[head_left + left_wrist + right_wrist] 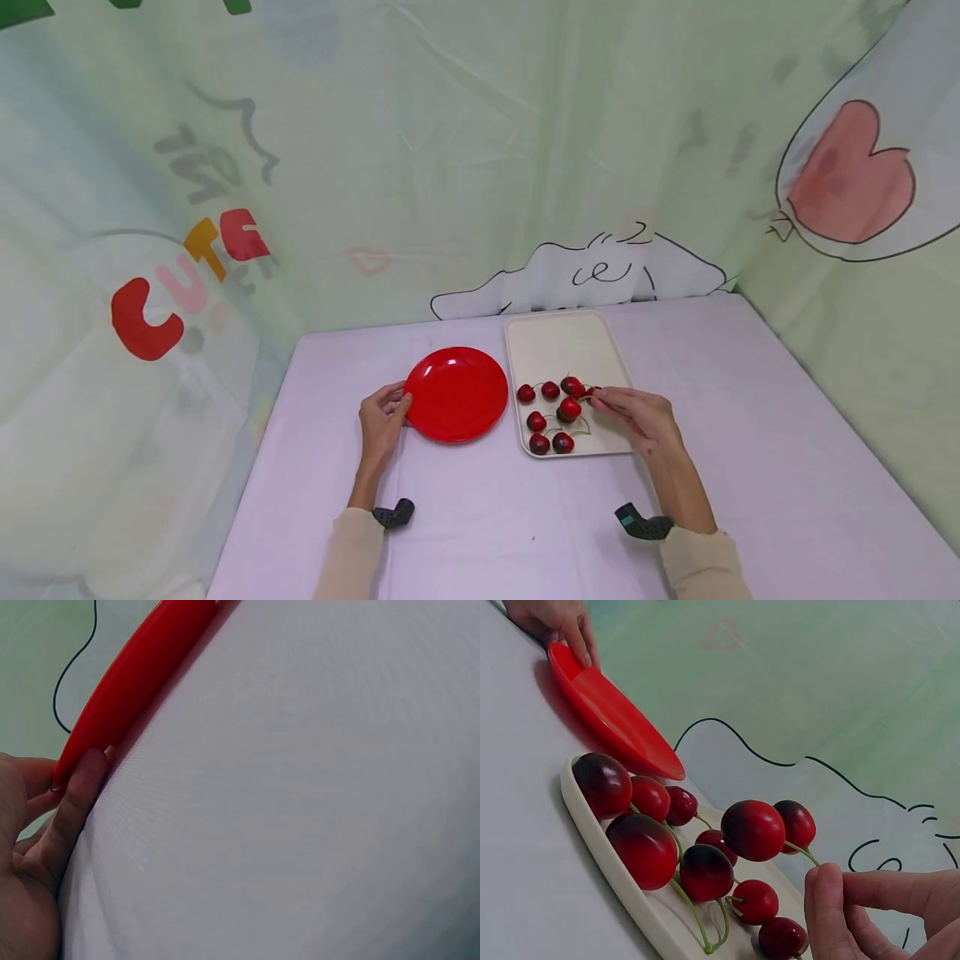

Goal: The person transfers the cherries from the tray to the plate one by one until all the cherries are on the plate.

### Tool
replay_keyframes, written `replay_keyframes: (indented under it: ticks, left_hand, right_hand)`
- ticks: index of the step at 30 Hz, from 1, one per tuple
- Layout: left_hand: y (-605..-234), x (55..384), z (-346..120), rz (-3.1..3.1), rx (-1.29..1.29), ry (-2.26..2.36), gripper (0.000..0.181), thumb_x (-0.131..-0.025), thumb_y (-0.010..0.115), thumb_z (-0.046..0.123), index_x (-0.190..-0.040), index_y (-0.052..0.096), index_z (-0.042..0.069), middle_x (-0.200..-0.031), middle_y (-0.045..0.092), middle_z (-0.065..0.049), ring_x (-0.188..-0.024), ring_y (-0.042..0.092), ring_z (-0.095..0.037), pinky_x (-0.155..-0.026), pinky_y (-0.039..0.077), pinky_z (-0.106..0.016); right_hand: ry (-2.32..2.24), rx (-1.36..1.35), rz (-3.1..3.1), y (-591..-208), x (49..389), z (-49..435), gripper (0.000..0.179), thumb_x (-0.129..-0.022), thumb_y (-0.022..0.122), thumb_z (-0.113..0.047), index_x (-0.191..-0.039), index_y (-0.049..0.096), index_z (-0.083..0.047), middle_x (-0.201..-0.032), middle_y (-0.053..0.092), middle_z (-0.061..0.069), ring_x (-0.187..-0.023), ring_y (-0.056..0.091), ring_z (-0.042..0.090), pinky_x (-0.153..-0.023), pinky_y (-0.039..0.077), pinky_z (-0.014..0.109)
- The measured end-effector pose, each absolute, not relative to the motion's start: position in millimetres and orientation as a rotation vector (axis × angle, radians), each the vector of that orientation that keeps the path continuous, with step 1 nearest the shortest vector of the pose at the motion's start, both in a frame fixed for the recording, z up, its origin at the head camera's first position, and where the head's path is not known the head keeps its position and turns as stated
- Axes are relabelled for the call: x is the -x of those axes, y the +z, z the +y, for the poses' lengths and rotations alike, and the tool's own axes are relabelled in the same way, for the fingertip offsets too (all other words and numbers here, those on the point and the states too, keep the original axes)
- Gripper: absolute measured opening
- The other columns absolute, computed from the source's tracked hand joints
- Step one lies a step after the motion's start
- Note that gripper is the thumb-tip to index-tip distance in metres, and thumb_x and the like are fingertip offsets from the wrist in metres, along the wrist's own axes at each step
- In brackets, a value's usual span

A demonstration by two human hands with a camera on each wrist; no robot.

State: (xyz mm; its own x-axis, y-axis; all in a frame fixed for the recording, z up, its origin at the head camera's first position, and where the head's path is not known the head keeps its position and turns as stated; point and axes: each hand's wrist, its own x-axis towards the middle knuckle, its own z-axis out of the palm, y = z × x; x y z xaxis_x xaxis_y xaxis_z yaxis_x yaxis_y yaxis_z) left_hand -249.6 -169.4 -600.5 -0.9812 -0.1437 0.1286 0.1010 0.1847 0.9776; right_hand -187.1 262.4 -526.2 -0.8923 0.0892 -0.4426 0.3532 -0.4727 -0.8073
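Observation:
My left hand (386, 415) pinches the left rim of a red plate (456, 394). In the left wrist view, the plate's edge (139, 694) is tilted up slightly off the cloth, with fingers on both sides. Over the right side of a cream tray (566, 337), my right hand (637, 415) pinches a green stem between thumb and fingertips. From that stem hangs a dark-red cherry (753, 830), held above the tray. A second cherry (795, 823) beside it seems to join the same stem. Several more cherries (641, 851) lie in the tray's near half, some with joined stems.
Plate and tray sit side by side on a table with a pale lilac cloth (480, 517). Behind the table hangs a light green curtain (420, 192) with cartoon drawings. Dark wrist cameras (643, 523) are strapped to both forearms.

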Motion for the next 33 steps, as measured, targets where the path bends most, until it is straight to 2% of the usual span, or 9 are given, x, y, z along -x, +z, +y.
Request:
replay_keyframes:
  ticks: [3,10,17,33]
  left_hand:
    - [-598,249,-168,-2.269,-0.033,-1.877,0.032,-0.106,0.071,0.007,-0.137,0.072,-0.002,-0.121,0.076,-0.029,-0.074,0.073,-0.001,-0.065,0.062,-0.017]
    - [-597,251,-166,-2.277,-0.033,-1.851,0.032,-0.106,0.071,0.008,-0.136,0.073,-0.002,-0.121,0.077,-0.028,-0.074,0.073,-0.002,-0.065,0.061,-0.016]
    - [-598,251,-167,-2.282,-0.036,-1.846,0.032,-0.105,0.072,0.008,-0.135,0.073,-0.002,-0.121,0.077,-0.028,-0.074,0.073,-0.002,-0.064,0.062,-0.017]
    - [-602,250,-168,-2.281,-0.066,-1.858,0.034,-0.106,0.072,0.010,-0.138,0.072,0.001,-0.122,0.077,-0.027,-0.076,0.073,-0.003,-0.067,0.062,-0.016]
  right_hand:
    - [-2.493,-0.626,1.506,-523,187,262,0.010,-0.099,0.077,0.000,-0.100,0.084,-0.007,-0.096,0.084,0.001,-0.093,0.084,0.015,-0.098,0.064,0.030]
    - [-2.487,-0.609,1.523,-518,188,263,0.022,-0.100,0.075,0.001,-0.088,0.084,-0.015,-0.096,0.084,0.001,-0.092,0.084,0.012,-0.100,0.063,0.030]
    - [-2.491,-0.573,1.541,-520,192,261,0.025,-0.102,0.071,0.004,-0.088,0.083,-0.013,-0.094,0.084,0.002,-0.091,0.084,0.013,-0.098,0.064,0.030]
    - [-2.468,-0.595,1.558,-523,195,245,0.012,-0.101,0.075,0.000,-0.098,0.083,-0.009,-0.094,0.083,0.001,-0.088,0.084,0.013,-0.098,0.064,0.030]
